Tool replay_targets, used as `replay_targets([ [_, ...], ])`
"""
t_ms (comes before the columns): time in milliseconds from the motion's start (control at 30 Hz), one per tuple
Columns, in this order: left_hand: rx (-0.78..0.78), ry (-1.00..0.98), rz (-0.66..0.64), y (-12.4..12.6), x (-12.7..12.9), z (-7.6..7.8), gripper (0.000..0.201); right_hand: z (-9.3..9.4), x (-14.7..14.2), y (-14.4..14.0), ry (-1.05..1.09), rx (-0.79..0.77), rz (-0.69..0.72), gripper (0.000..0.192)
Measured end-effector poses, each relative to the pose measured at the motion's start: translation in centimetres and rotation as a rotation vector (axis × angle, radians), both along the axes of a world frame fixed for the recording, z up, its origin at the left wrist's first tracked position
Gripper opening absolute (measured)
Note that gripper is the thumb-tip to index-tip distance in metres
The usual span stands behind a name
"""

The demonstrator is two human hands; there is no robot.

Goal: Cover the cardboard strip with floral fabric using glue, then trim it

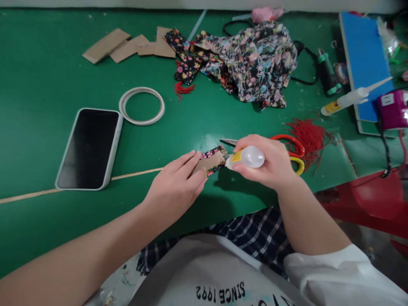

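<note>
My left hand (177, 180) grips a small cardboard strip (211, 162) between thumb and fingers, low over the green table. Dark floral fabric is folded over the strip's edges. In my right hand (270, 163) is a clear plastic glue bottle (253, 156) with a yellow label. It is tipped down, its nozzle end at the strip's right end; whether the tip touches cannot be made out. Scissors (296, 146) with red and yellow handles lie partly hidden behind my right hand. A pile of red threads (307, 142) is beside the handles.
A phone (91, 148) and a tape roll (142, 106) lie to the left. Cardboard pieces (106, 44) and crumpled floral fabric (255, 63) are at the back. Another glue bottle (346, 102), a green-black tool (327, 74) and a blue board (365, 63) stand right.
</note>
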State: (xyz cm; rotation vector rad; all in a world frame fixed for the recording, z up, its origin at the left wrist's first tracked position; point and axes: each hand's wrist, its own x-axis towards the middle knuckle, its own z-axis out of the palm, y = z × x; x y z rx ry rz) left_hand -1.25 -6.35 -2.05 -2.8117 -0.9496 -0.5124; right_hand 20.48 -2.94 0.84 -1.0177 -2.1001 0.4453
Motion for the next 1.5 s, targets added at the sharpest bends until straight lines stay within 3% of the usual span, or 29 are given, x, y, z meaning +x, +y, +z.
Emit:
replay_targets([
  [667, 0.014, -0.021, -0.004, 0.10, 0.13, 0.16, 0.015, -0.06, -0.17, -0.16, 0.021, -0.022, -0.007, 0.028],
  [1500, -0.039, -0.031, 0.019, 0.14, 0.06, 0.13, 0.016, -0.04, -0.53, -0.42, 0.072, -0.058, -0.066, 0.017],
])
